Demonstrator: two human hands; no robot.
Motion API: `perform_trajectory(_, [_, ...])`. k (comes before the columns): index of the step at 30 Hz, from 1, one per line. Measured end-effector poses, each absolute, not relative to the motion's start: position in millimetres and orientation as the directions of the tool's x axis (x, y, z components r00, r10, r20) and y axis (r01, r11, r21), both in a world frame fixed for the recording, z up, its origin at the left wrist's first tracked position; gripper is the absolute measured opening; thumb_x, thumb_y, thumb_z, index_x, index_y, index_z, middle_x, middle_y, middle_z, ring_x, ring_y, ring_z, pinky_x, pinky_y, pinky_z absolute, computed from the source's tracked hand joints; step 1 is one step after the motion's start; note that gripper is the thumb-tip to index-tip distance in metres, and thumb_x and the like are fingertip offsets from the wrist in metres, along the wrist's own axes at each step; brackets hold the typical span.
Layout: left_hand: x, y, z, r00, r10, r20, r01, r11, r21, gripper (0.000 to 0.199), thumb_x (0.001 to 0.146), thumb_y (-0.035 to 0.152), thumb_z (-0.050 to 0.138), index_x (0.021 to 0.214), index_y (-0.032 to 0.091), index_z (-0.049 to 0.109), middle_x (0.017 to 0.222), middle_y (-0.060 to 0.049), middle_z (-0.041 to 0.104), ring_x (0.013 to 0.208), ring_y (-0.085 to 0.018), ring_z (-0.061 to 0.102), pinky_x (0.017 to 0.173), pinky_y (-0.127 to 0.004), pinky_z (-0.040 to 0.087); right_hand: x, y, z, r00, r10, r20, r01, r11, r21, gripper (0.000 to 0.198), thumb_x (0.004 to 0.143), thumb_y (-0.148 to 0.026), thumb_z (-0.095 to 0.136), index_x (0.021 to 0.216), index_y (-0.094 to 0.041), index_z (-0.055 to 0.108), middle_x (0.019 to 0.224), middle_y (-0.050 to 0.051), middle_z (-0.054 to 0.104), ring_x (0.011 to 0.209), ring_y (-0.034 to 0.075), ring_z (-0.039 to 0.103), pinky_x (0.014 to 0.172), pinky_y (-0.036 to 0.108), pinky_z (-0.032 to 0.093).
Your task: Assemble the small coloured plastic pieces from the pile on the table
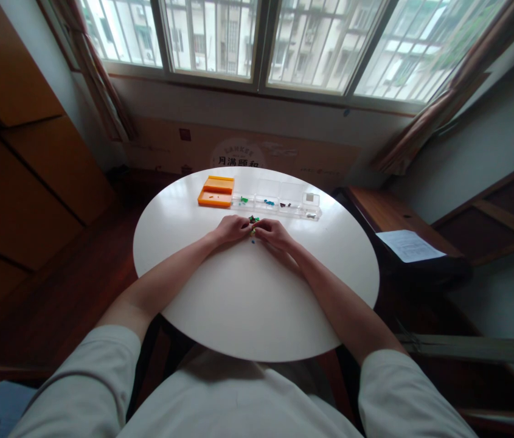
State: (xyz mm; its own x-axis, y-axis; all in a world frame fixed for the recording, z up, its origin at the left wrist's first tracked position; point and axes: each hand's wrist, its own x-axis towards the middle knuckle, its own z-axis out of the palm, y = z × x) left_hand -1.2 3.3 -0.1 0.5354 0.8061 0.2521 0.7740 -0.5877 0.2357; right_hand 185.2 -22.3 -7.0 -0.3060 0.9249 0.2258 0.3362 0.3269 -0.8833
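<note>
A small heap of green, yellowish and dark pieces (254,218) lies on the white round table (257,304), between my two hands. My left hand (233,228) reaches it from the left with fingers curled together. From the other side my right hand (272,231) comes in, its thumb and fingers drawn into a pinch at the heap. Whatever the fingertips hold is too small to make out. One blue piece (253,242) lies apart, just nearer to me. Beyond the hands, an open orange box (215,196) has a few small orange bits inside.
Right of the orange box runs a row of clear compartments with green pieces (244,199), blue pieces (269,202), dark red pieces (285,205) and whitish pieces (311,215). A wooden bench (375,210) with a paper sheet (409,245) stands to the right.
</note>
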Motion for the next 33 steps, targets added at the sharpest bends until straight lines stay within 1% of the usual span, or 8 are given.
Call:
perform_trajectory(6, [-0.8,2.1,1.5,0.531,0.811,0.245,0.772,-0.583,0.255,0.047,0.088,0.049,0.037,0.081,0.018,0.071,0.076,-0.009,0.069,0.066,-0.017,0.058,0.056,-0.025,0.027,185.3,-22.5,-6.7,-0.306,0.925,0.226,0.332,0.326,-0.885,0.028,0.071,-0.030,0.061,0.090,-0.011,0.068,0.077,0.005,0.067,0.067,0.013,0.059,0.063,0.025,0.046])
perform_trajectory(11, [-0.8,2.5,1.1,0.531,0.810,0.250,0.772,-0.584,0.252,0.047,0.088,0.049,0.037,0.079,0.018,0.070,0.075,-0.008,0.069,0.065,-0.017,0.058,0.055,-0.025,0.025,185.6,-23.1,-5.4,-0.304,0.925,0.227,0.353,0.330,-0.876,0.028,0.072,-0.032,0.061,0.090,-0.011,0.069,0.073,0.005,0.067,0.065,0.013,0.058,0.061,0.025,0.045])
perform_trajectory(16, [-1.1,4.4,-1.7,0.538,0.801,0.261,0.766,-0.595,0.245,0.047,0.088,0.049,0.037,0.079,0.018,0.071,0.075,-0.009,0.069,0.065,-0.017,0.058,0.055,-0.026,0.024,185.5,-23.6,-4.4,-0.306,0.920,0.245,0.351,0.348,-0.869,0.026,0.072,-0.030,0.061,0.088,-0.012,0.069,0.078,0.005,0.068,0.068,0.014,0.060,0.063,0.025,0.046])
perform_trajectory(21, [-0.9,6.2,-4.2,0.534,0.803,0.266,0.764,-0.593,0.256,0.047,0.088,0.049,0.037,0.079,0.018,0.071,0.075,-0.008,0.069,0.064,-0.017,0.057,0.055,-0.026,0.023,185.6,-23.8,-4.4,-0.316,0.917,0.244,0.362,0.355,-0.862,0.027,0.072,-0.031,0.061,0.089,-0.012,0.069,0.075,0.005,0.067,0.065,0.013,0.059,0.061,0.025,0.046])
perform_trajectory(28, [-1.0,6.3,-4.1,0.533,0.803,0.265,0.759,-0.593,0.269,0.046,0.088,0.049,0.037,0.081,0.019,0.071,0.075,-0.008,0.069,0.065,-0.016,0.057,0.056,-0.025,0.024,186.0,-23.7,-4.5,-0.319,0.916,0.243,0.381,0.359,-0.852,0.027,0.073,-0.030,0.060,0.090,-0.011,0.069,0.078,0.005,0.068,0.066,0.013,0.058,0.063,0.025,0.045])
perform_trajectory(33, [-0.9,5.9,-3.4,0.528,0.810,0.255,0.767,-0.584,0.268,0.045,0.087,0.049,0.037,0.079,0.019,0.070,0.075,-0.007,0.069,0.064,-0.015,0.056,0.055,-0.025,0.023,185.9,-24.2,-4.4,-0.315,0.918,0.240,0.377,0.353,-0.856,0.028,0.073,-0.032,0.060,0.091,-0.012,0.069,0.079,0.005,0.068,0.067,0.013,0.058,0.064,0.025,0.046])
